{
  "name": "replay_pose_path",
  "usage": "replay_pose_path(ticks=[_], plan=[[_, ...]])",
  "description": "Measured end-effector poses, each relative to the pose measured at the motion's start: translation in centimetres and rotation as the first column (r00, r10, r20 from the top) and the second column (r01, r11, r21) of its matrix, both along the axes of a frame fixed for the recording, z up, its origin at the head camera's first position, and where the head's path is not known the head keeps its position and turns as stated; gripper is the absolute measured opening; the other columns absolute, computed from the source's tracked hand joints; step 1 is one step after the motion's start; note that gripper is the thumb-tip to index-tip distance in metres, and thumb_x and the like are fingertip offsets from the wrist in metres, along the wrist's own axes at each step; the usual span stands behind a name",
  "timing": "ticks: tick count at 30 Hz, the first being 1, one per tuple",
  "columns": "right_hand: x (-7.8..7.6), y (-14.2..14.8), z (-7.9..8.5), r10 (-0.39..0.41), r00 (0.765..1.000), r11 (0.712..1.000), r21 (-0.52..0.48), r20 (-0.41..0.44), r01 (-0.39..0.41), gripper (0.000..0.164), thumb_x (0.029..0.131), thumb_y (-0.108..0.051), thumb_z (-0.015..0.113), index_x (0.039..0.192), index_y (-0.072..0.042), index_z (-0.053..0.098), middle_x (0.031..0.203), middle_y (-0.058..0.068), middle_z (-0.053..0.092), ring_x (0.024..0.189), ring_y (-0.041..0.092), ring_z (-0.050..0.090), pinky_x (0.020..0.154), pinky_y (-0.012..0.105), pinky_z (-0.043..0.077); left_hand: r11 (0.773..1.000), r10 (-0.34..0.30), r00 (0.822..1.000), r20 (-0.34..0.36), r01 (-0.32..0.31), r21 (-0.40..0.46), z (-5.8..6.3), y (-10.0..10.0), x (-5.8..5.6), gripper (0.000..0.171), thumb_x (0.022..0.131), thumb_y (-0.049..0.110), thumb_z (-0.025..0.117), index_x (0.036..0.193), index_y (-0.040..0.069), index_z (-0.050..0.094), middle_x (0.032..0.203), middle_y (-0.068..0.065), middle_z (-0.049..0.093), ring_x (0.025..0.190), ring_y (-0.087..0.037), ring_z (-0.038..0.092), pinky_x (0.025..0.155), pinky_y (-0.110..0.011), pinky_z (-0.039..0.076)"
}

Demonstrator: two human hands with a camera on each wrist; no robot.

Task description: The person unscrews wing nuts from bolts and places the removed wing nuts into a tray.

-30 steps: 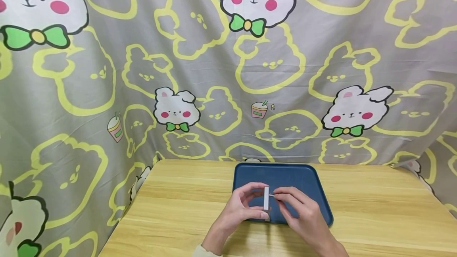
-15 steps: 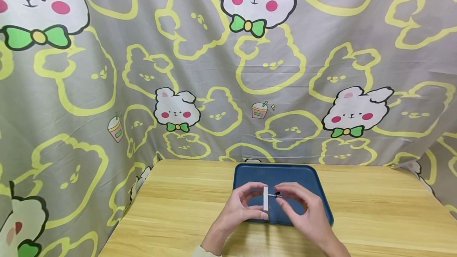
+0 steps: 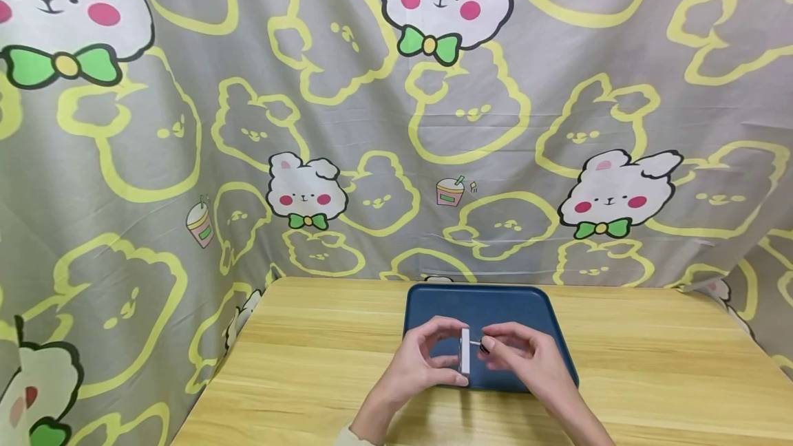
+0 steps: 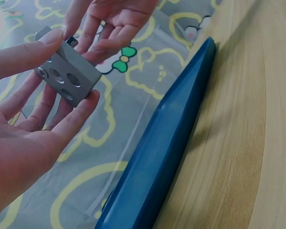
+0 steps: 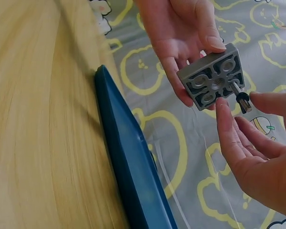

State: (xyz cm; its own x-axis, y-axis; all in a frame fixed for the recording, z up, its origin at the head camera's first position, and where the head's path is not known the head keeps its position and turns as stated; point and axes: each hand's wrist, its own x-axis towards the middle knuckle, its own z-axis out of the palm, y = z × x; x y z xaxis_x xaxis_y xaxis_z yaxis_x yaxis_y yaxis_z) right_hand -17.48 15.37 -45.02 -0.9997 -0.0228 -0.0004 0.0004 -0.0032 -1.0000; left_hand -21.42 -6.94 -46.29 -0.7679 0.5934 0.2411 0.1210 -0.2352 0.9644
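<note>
Left fingers (image 4: 81, 110) are gripping the square metal plate (image 5: 210, 78), right fingers (image 5: 225, 117) ringing the threaded bolt (image 5: 235, 88); guess I'm turning it, needing steadiness next.

No words, brands or numbers can be read. On the grey fabric curtain with yellow outlines and white rabbit heads (image 3: 396, 126), a printed pink drink cup with a green straw (image 3: 450, 191) bears a small green rectangular label (image 3: 447, 197), any lettering too small to make out. A tiny yellow diamond-shaped mark (image 3: 473, 186) stands beside it. Farther left, a second printed pink cup (image 3: 198, 220) carries another green label (image 3: 206, 232), equally illegible.
</note>
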Motion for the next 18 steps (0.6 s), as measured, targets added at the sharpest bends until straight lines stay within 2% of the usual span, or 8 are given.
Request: replay_pose_path(ticks=[6, 11, 15, 18], plan=[[-0.20, 0.49, -0.30, 0.078, 0.996, 0.996, -0.047, 0.039, -0.076, 0.042, 0.096, -0.016, 0.074, 0.125, 0.013, 0.064, 0.105, 0.024, 0.074, 0.092, 0.031, 0.075, 0.082, 0.043, 0.063, 1.000, 0.003, 1.000, 0.007, -0.003, -0.024, 0.04, 0.13, 0.11, 0.063, 0.077, -0.012, 0.083, 0.134, 0.002, 0.060, 0.136, -0.014, 0.056, 0.127, -0.025, 0.055, 0.099, -0.044, 0.057], [-0.31, 0.77, -0.41, 0.133, 0.990, 0.989, -0.077, 0.054, -0.129, 0.043, 0.096, -0.016, 0.075, 0.123, 0.015, 0.063, 0.102, 0.022, 0.074, 0.094, 0.033, 0.075, 0.082, 0.041, 0.063, 0.999, 0.004, 1.000, 0.000, -0.004, -0.034, -0.07, 0.16, 0.08, 0.064, 0.077, -0.013, 0.083, 0.135, -0.001, 0.058, 0.136, -0.013, 0.056, 0.128, -0.025, 0.055, 0.098, -0.043, 0.057], [-0.22, 0.74, -0.45, 0.138, 0.990, 0.988, -0.066, 0.027, -0.136, 0.041, 0.095, -0.013, 0.075, 0.121, 0.016, 0.063, 0.103, 0.022, 0.074, 0.094, 0.031, 0.075, 0.083, 0.044, 0.062, 0.999, 0.007, 1.000, -0.004, -0.007, -0.037, -0.14, 0.17, 0.05, 0.064, 0.077, -0.013, 0.083, 0.135, -0.001, 0.058, 0.138, -0.020, 0.054, 0.128, -0.024, 0.055, 0.098, -0.043, 0.057], [-0.12, 0.61, -0.49, 0.125, 0.992, 0.992, -0.028, -0.028, -0.126, 0.037, 0.095, -0.010, 0.075, 0.119, 0.015, 0.064, 0.105, 0.023, 0.073, 0.093, 0.027, 0.076, 0.083, 0.045, 0.062, 0.999, 0.008, 1.000, -0.004, -0.008, -0.038, -0.17, 0.16, 0.02, 0.064, 0.077, -0.012, 0.083, 0.135, 0.000, 0.059, 0.140, -0.027, 0.051, 0.127, -0.024, 0.056, 0.097, -0.042, 0.058]])
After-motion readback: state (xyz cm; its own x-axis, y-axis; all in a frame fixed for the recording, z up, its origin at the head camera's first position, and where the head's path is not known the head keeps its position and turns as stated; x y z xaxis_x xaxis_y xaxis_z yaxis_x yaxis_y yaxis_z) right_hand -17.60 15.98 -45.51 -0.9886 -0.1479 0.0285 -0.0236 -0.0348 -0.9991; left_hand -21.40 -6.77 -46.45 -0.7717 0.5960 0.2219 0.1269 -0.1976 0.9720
